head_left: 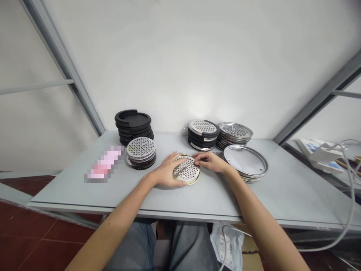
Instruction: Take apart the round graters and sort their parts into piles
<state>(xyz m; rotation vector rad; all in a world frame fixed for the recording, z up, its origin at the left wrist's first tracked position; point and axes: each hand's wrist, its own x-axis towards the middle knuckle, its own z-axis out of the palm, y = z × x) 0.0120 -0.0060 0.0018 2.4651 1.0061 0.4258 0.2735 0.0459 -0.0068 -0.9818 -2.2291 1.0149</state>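
Observation:
A round metal grater plate [187, 171] with rows of holes lies on the table in front of me, set in a shallow gold-edged round rim. My left hand [166, 173] spans its left side, fingers over the far edge and thumb along the near edge, holding it. At the plate's upper right edge, my right hand [210, 162] has its fingertips pinched together; anything small between them is hidden. Just right of that hand is a stack of plain round metal trays [246, 160] with raised rims.
Black rings [132, 124] are stacked at the back left, with a pile of perforated discs [141, 147] before them. Behind my right hand stand black-ringed discs [203, 130] and rimmed grater plates [236, 131]. A blurred pink item [105, 163] lies left. A white cable [351, 210] hangs right.

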